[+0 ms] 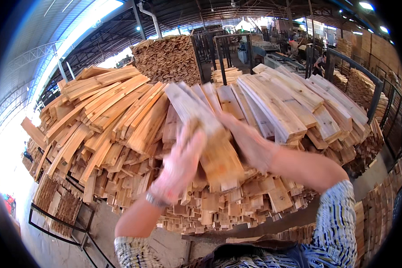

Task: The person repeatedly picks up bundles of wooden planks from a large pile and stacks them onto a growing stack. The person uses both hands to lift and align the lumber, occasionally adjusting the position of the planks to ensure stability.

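Wooden board [221, 161] — blurred — between left hand [182, 157] and right hand [249, 142].

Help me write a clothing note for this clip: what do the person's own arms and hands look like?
The sleeves are chunky, textured knit in white with dark blue and yellowish flecks, ending on the forearms. A silvery band circles the left wrist; none shows on the right. The left hand and right hand are bare.

Blown-out daylight [6, 147] at left, motion-blurred fingers [197, 140], black fisheye corners
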`<state>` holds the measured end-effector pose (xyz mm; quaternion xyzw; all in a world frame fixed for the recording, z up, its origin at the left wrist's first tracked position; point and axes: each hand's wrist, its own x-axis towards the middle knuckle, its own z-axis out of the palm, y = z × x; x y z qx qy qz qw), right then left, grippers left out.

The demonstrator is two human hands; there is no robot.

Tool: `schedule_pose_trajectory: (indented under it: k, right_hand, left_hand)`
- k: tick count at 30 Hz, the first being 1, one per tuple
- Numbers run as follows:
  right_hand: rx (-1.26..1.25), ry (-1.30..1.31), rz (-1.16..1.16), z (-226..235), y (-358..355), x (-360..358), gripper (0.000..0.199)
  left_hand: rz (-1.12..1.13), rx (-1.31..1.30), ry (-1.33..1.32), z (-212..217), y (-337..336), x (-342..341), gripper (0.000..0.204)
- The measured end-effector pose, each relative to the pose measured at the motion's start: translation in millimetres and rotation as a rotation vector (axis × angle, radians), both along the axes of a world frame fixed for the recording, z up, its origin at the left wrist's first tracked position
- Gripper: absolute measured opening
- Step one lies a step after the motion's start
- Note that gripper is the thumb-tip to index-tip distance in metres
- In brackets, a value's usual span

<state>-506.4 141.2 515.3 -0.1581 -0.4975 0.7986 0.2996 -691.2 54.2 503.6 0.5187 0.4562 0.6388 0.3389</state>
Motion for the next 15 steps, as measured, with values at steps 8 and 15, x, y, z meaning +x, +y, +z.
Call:
schedule_pose_trajectory:
  k: [8,15]
  right_hand:
    - [0.223,-0.322,-0.126,26.1,-42.8,56.3,0.07]
    - [0.102,-0.203,0.03,0.6,-25.5,38.3,0.07]
  left_hand:
    - [-0.036,0.281,0.318,-55.4,-19.8,25.4,0.063]
    - [-0.088,0.12,-0.451,-57.6,-9.0,76.8,0.054]
